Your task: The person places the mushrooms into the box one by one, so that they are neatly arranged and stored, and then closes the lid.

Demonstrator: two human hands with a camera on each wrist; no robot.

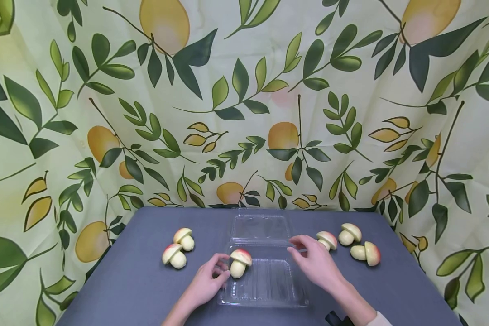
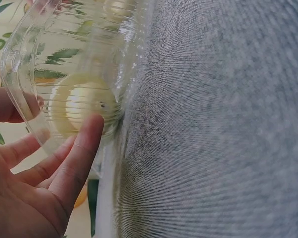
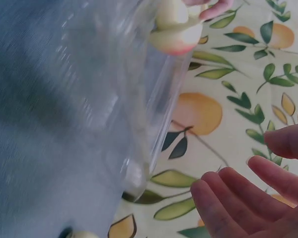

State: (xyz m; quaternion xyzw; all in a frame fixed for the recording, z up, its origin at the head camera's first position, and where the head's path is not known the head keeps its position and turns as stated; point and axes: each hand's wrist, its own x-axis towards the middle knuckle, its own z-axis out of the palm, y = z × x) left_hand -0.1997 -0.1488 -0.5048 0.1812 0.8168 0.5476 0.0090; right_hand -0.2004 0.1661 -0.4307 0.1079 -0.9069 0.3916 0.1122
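Note:
A clear plastic clamshell box lies with its lid folded back. Inside its left end stands a model mushroom with a red-and-yellow cap and a pale stem. My left hand is at the box's left wall, fingers loosely bent beside that mushroom. Through the clear wall, the left wrist view shows the mushroom's pale underside near a fingertip. Over the box's right side hovers my right hand, fingers relaxed and holding nothing; the right wrist view shows this hand apart from the box wall.
Two mushrooms, one behind another, lie left of the box. Right of it are three more: one partly behind my right hand, one farther back, one on its side. A leaf-print cloth hangs behind the grey table.

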